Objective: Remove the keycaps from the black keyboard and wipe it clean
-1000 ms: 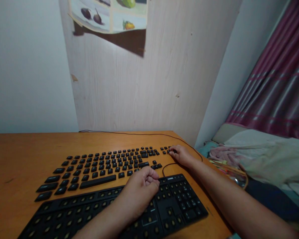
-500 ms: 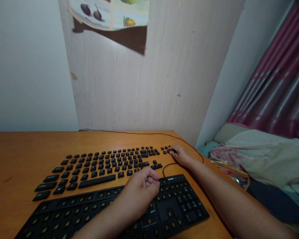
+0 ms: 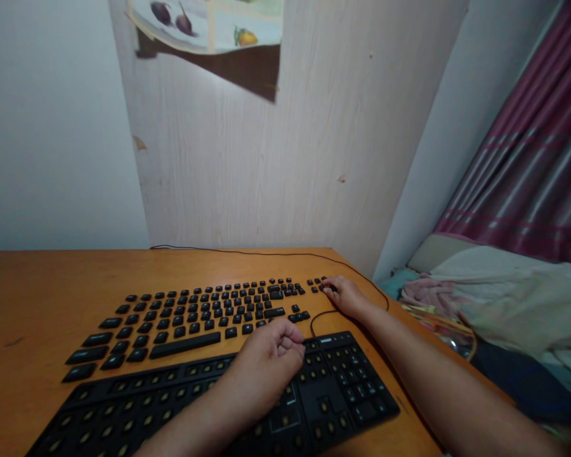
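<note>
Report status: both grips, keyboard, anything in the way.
Left grip half-curled over keyboard, contents hidden. Right grip at right end of laid-out keycaps, hold unclear. Left forearm blocks view of part of keyboard.

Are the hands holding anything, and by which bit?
It can't be told. The right hand has its fingers at the small black keycaps, but hides whether one is pinched. Nothing shows in the curled left hand over the keyboard.

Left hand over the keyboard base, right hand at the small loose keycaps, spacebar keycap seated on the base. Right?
Spacebar's wrong: the head view shows the spacebar keycap lying on the wooden desk, beyond the keyboard base. Left hand over the base, right hand at the small loose keycaps.
</note>
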### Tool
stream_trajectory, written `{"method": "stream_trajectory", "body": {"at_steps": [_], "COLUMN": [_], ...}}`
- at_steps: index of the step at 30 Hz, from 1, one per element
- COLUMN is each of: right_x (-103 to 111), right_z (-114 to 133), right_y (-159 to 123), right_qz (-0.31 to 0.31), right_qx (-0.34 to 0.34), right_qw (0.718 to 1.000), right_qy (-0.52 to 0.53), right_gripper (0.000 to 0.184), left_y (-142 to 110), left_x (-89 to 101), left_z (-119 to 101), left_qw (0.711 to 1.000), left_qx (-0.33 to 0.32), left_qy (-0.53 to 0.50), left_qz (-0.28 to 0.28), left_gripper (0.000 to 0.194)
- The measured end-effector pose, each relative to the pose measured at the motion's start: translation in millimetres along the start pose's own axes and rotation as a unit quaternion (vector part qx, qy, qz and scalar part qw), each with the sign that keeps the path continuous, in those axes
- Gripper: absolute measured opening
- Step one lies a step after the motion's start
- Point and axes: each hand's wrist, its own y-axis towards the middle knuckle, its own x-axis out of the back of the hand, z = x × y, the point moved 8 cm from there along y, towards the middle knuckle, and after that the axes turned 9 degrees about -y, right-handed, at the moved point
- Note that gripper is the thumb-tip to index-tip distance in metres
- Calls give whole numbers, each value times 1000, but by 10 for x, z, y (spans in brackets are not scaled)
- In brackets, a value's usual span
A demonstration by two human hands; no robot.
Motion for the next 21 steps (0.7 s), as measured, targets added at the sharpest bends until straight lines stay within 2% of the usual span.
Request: {"method": "stream_trajectory", "body": {"at_steps": [15, 21], "right_x": [43, 218], "right_z": [35, 52], "right_y": [-31, -94], "right_qz": [-11, -51], "right_qx": [-15, -33], "right_qw": [1000, 996], "right_qy": [20, 65], "right_gripper": [21, 27], "left_y": [-8, 15], "left_x": [-4, 1], "left_z": [-3, 12], "left_qw": [1000, 1000], "left_qx": [11, 4], "left_qy": [-5, -2], "left_qz": [-7, -3], "left_gripper": [8, 9]}}
